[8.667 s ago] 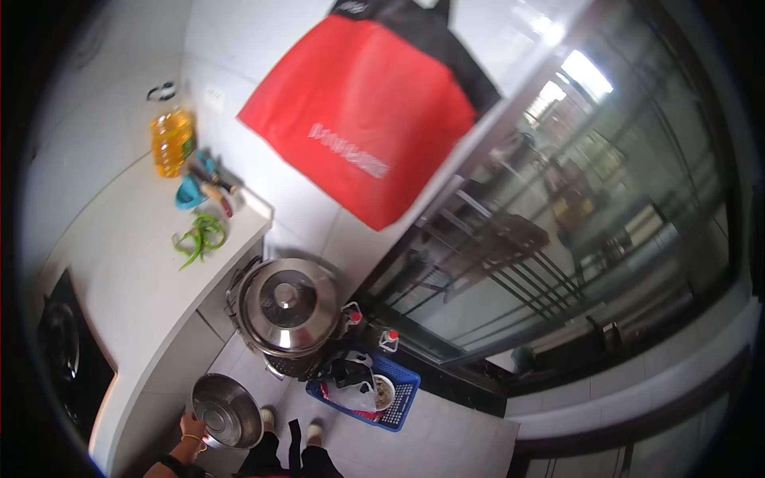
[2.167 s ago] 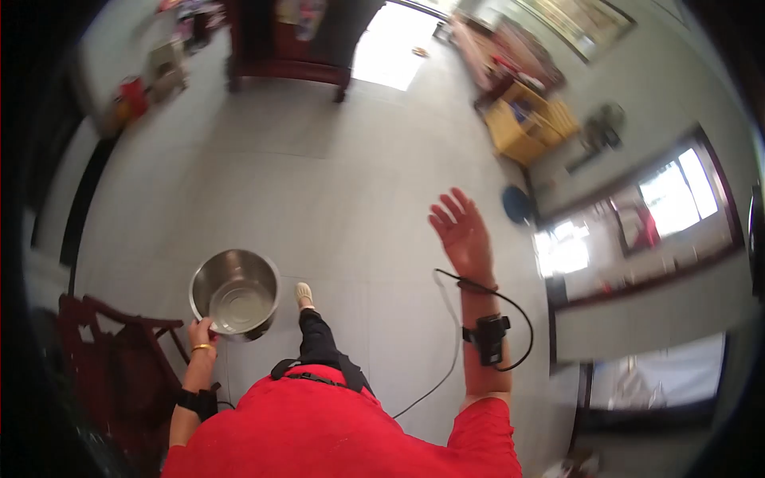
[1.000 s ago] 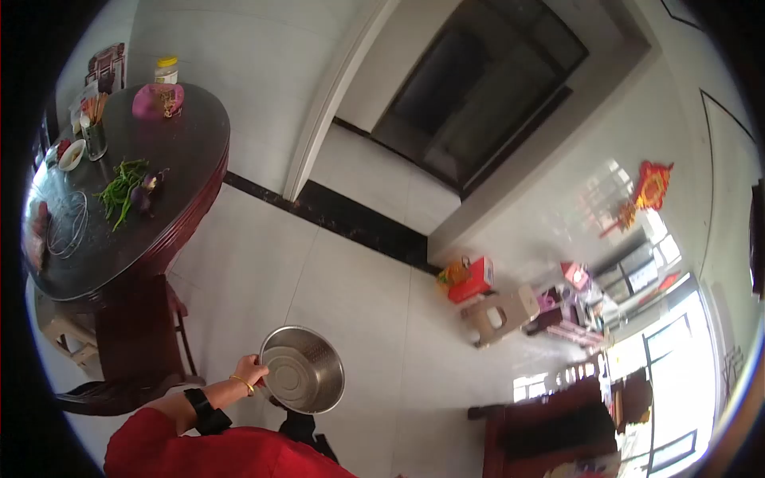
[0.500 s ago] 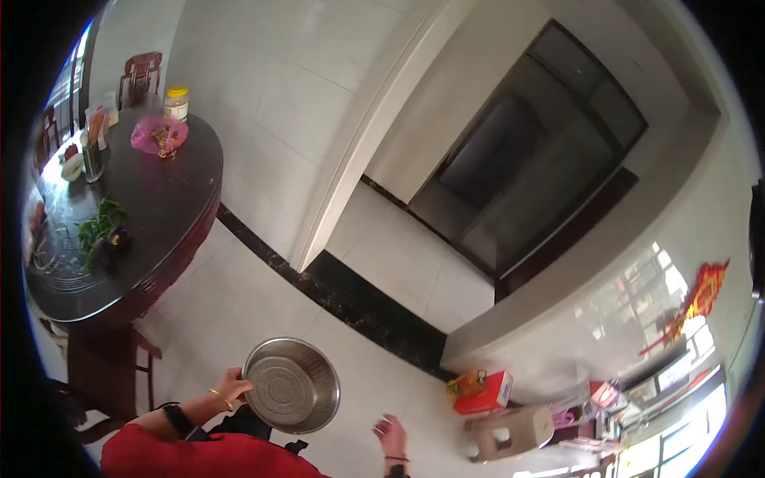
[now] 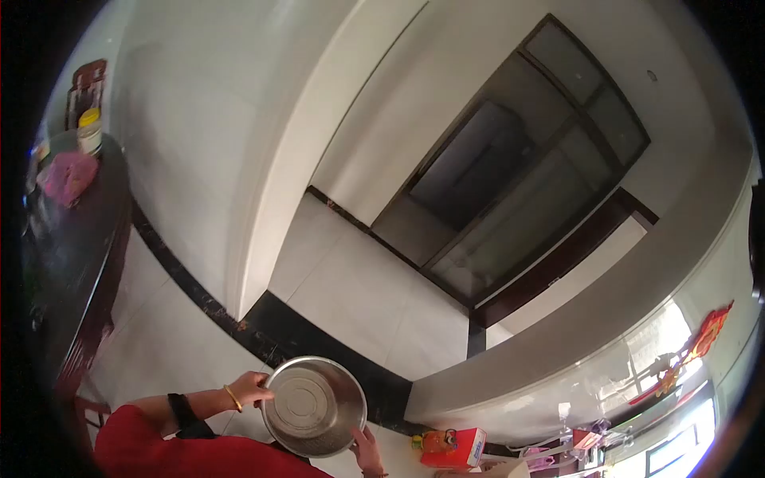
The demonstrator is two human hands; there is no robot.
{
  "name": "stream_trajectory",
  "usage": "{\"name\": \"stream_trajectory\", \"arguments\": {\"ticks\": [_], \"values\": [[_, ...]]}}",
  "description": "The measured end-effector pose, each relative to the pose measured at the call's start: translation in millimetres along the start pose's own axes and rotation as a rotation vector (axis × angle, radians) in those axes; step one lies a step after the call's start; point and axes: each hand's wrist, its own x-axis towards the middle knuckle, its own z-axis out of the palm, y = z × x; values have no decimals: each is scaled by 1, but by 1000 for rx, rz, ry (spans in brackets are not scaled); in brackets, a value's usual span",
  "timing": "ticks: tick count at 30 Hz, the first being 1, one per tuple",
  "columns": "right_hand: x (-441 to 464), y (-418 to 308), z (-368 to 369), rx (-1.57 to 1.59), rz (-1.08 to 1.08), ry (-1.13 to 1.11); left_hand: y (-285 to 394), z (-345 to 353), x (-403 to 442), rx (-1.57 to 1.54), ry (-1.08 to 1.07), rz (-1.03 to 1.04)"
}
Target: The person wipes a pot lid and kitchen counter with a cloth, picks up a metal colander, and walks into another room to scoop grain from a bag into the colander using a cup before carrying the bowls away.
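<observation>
So the left hand (image 5: pixel 251 389) has its fingers closed over the rim of the metal pot (image 5: pixel 314 407), and the right hand (image 5: pixel 367 452) is at the opposite side, fingers partly curled; can't tell how firmly they grip. That's 2 hands around 1 pot, held above the floor (image 5: pixel 341 272), with the dark surface (image 5: pixel 78 271) off to the left.

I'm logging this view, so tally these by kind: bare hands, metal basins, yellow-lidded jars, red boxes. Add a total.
Bare hands: 2 (left hand, right hand)
Metal basin: 1
Yellow-lidded jar: 1
Red box: 1
Total: 5
</observation>
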Motion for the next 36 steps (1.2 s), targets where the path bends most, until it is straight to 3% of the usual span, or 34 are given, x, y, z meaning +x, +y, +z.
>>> {"name": "stream_trajectory", "arguments": {"ticks": [3, 7, 8, 11, 12, 13, 14, 17, 19, 22, 23, 24, 26, 29, 31, 36], "values": [[71, -15, -41, -128, -26, 112, 23, 14, 99, 114, -71, 2], [178, -57, -83, -562, -64, 258, 56, 26, 215, 258, 113, 47], [224, -58, -102, -409, -207, 239, 69, 27, 239, 305, 169, 53], [267, -180, -68, -609, -352, 181, 76, 9, 315, 483, 278, 204], [283, -228, -53, -737, -387, 113, 100, 9, 331, 348, 270, 17], [333, -234, -64, -895, -516, 87, 106, 3, 353, 362, 241, -46], [345, -274, -41, -786, -605, 55, 106, -5, 377, 369, 210, -113], [420, -323, -24, -993, -681, -90, 96, -29, 429, 207, 132, -273], [498, -333, -19, -938, -852, -256, 110, -33, 468, -170, 280, -316], [591, -354, -24, -670, -471, -376, 67, -73, 568, -61, 380, -278], [591, -390, -18, -384, -251, -396, 56, -83, 602, -27, 393, -275], [614, -402, -29, -334, -212, -337, 69, -87, 629, -19, 396, -277], [654, -434, -58, -368, -240, -227, 125, -88, 695, -25, 361, -301], [708, -477, -119, -15, -186, -47, 239, -82, 782, -109, 324, -431], [725, -525, -137, -149, -226, 240, 252, -80, 857, -172, 278, -435], [785, -577, -186, 24, -226, 480, 298, -66, 1009, -164, 206, -473]]}}
